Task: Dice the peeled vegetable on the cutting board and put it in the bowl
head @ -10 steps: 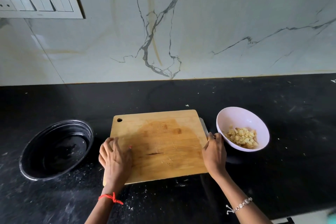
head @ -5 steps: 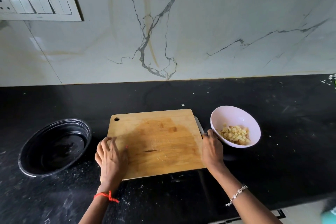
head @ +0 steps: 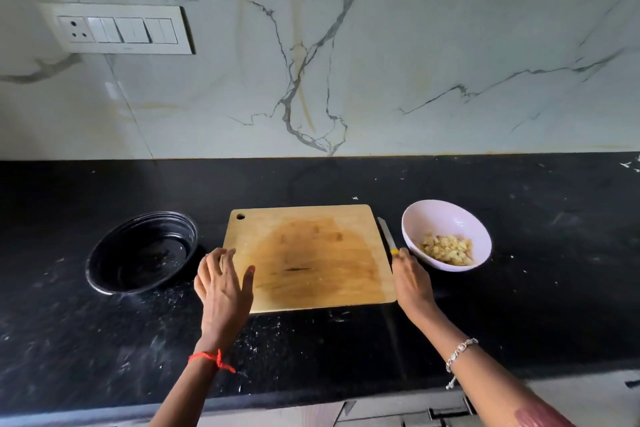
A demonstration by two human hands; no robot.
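The wooden cutting board point(head: 311, 253) lies bare on the black counter, with a damp stain in its middle. To its right, a white bowl point(head: 433, 215) holds pale yellow diced vegetable point(head: 446, 250). A knife point(head: 387, 236) lies flat between board and bowl, blade pointing away from me. My right hand point(head: 412, 282) covers its yellow handle; whether the fingers grip it is hidden. My left hand point(head: 223, 284) hovers at the board's near left corner, fingers apart, holding nothing.
An empty black bowl point(head: 104, 284) sits on the counter left of the board. A marble wall with a switch panel point(head: 117, 29) rises behind. White crumbs dot the counter. The counter's front edge point(head: 311, 399) runs close to me, with drawers below.
My left hand has come off the board's left edge and its fingers have spread. My right hand has drawn back towards me, baring more of the knife blade. The view has widened.
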